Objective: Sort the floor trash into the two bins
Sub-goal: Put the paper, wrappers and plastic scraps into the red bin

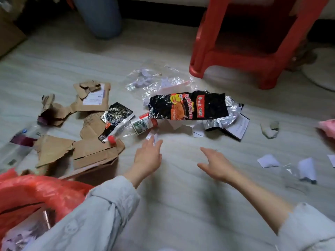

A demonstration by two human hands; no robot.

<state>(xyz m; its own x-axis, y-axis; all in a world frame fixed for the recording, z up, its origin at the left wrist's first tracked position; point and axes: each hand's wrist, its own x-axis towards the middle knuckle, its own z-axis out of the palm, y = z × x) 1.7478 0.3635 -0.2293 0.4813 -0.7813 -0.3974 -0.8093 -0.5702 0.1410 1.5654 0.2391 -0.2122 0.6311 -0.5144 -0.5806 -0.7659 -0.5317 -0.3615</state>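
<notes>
Head view: left hand [147,157] and right hand [216,164], both spread and empty, above the floor [181,205]; black snack wrapper [188,105] at twelve o'clock, red-lined bin [36,189] at eight.

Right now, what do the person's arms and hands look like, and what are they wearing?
Both hands are bare, with no gloves, rings or watch visible. The left hand comes out of a loose pale grey-blue sleeve that is pushed up the forearm. The right hand has a matching sleeve, bunched up near the elbow.

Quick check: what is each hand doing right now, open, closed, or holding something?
Left hand: open, empty, reaching toward the white paper scrap.
Right hand: open, empty, above the floor.
</notes>
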